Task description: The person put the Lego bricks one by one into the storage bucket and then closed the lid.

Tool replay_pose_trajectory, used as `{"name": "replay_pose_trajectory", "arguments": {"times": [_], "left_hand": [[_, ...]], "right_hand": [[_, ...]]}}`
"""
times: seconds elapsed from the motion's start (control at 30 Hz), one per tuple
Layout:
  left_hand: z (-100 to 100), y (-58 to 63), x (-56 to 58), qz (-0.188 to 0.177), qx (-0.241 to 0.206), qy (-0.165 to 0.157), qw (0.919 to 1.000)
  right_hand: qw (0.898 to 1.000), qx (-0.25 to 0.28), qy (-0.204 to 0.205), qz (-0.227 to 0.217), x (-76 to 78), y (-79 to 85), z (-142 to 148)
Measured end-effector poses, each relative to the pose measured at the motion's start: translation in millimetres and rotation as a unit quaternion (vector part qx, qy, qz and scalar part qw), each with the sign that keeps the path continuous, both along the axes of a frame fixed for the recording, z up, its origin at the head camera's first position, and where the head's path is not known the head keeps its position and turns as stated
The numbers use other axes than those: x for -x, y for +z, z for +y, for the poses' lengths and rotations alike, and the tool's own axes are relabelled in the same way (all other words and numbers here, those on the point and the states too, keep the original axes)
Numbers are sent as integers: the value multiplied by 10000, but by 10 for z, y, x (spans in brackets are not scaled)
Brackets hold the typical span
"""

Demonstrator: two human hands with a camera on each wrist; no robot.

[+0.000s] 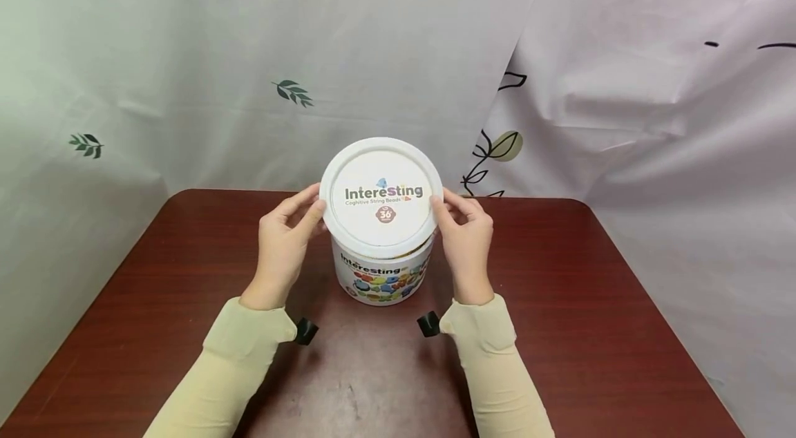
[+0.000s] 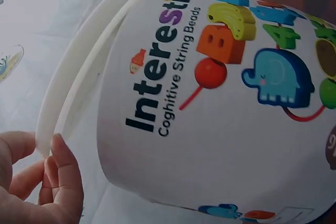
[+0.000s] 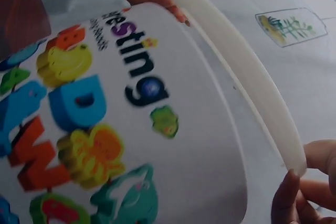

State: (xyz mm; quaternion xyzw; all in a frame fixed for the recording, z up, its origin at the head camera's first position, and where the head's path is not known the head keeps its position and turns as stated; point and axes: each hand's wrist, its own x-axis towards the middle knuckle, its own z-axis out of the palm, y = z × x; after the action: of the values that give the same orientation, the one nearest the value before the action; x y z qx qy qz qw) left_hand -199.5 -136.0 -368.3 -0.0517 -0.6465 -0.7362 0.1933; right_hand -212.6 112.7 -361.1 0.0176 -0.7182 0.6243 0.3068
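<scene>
A round white lid printed "Interesting Coghitive String Beads" is held at both sides above a white tub with colourful bead pictures. My left hand pinches the lid's left edge between thumb and fingers. On the opposite edge, my right hand pinches the rim the same way. Both wrist views show a gap between the lid and the mouth of the tub. The tub stands upright on the table, and its contents are hidden under the lid.
A dark reddish-brown table extends to both sides of the tub. Behind it hangs a pale curtain with leaf prints. Small black devices are worn at both wrists.
</scene>
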Motion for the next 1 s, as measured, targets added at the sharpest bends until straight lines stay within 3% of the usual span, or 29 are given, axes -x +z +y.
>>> {"name": "replay_pose_trajectory", "arguments": {"times": [0.17, 0.37, 0.67, 0.87, 1.0], "left_hand": [[-22, -32, 2, -306, 199, -180, 9992], [-41, -89, 22, -447, 863, -242, 9950], [-91, -162, 42, -610, 2104, 41, 9757], [-115, -219, 94, -486, 2252, -78, 9731], [-115, -246, 170, -85, 2449, -146, 9694]], "right_hand": [[9949, -807, -125, -593, 10, -31, 33], [9896, -1186, -168, -802, 36, -74, 61], [9845, -1473, 36, -946, 66, -116, 74], [9777, -1693, 233, -1217, 101, -146, 115], [9694, -2138, 575, -1064, 161, -146, 125]]}}
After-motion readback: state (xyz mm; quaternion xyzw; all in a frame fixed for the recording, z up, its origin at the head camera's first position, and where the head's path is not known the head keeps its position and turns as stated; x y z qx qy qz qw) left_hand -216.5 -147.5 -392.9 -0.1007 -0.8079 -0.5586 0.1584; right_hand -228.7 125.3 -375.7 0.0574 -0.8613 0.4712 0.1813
